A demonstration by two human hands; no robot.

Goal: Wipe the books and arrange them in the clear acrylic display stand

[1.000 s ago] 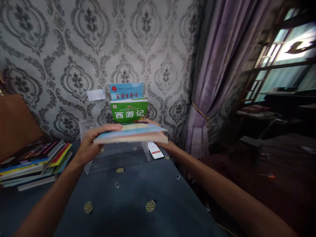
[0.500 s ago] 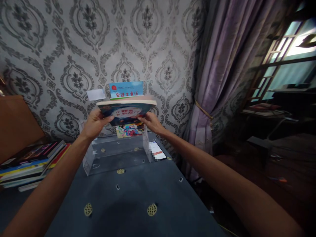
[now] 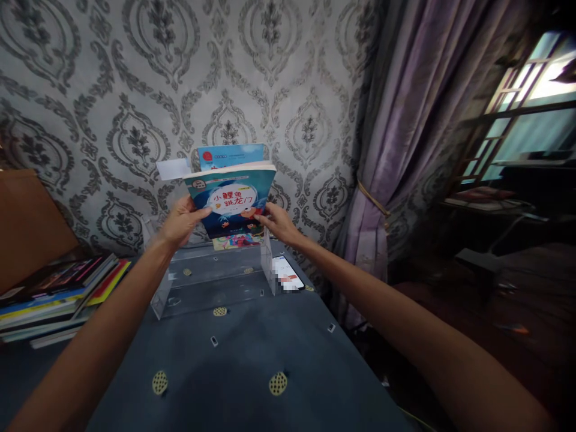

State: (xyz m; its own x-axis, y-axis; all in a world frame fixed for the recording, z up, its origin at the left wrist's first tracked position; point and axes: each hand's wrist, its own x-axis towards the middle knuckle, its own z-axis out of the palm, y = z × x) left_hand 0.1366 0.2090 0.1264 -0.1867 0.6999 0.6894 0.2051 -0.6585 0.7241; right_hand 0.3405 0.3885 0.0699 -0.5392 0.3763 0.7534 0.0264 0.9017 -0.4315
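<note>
blue book partly behind teal book

- 小鲤鱼跳龙门 storybook between left hand and right hand, over the back of the table.
- Rear book behind it, before the wall.
- Paper slip just left of rear book.
- Acrylic book stand on table, below the hands.
- Smartphone on table, just right of stand.
- Book pile left of stand; cardboard box behind pile.
- Curtain right of table; window farther right.
</note>
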